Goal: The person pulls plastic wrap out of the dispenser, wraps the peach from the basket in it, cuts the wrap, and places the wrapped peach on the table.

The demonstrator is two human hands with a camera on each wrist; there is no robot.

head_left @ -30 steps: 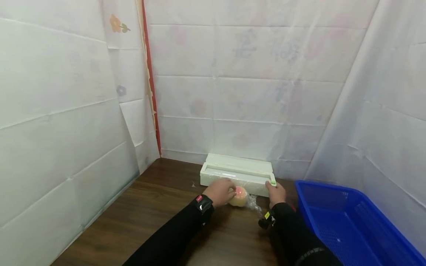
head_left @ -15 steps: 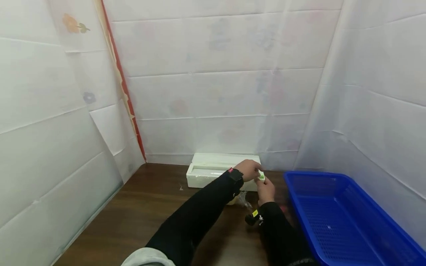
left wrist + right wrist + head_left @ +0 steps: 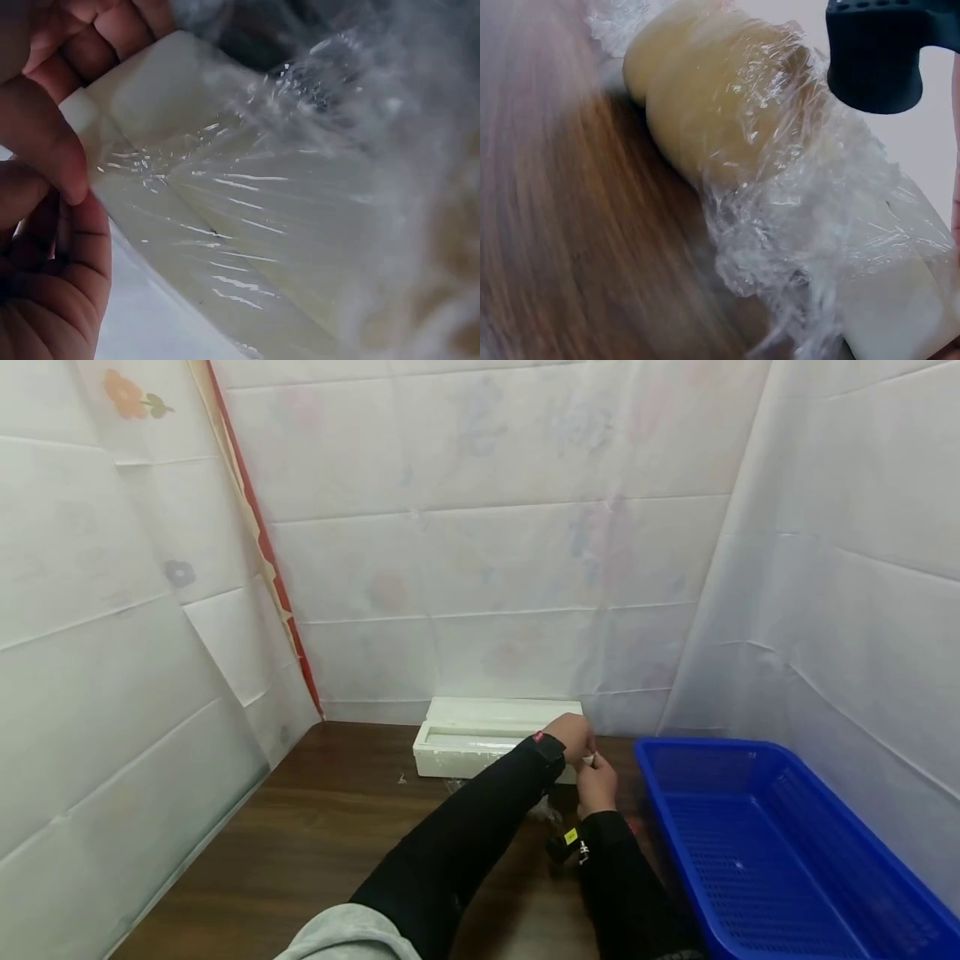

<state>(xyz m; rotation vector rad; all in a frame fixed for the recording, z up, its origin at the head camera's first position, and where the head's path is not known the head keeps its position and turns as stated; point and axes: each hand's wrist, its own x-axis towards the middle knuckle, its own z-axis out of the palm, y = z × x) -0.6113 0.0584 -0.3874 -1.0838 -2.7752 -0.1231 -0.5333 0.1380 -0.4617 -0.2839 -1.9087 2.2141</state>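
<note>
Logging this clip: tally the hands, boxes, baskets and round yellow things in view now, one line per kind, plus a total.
Hands: 2 (left hand, right hand)
Boxes: 1 (white box)
Baskets: 1 (blue basket)
Round yellow things: 1 (yellow thing, under clear wrap)
Total: 5

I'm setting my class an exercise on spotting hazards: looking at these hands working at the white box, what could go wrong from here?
The clear film is bunched beside the round yellow thing, so it could tangle or stick to itself.
The film also lies over the white box, so a sharp tug might drag the yellow thing along.
The left hand and right hand are both at the box's right end, so its left end might swing.
</note>
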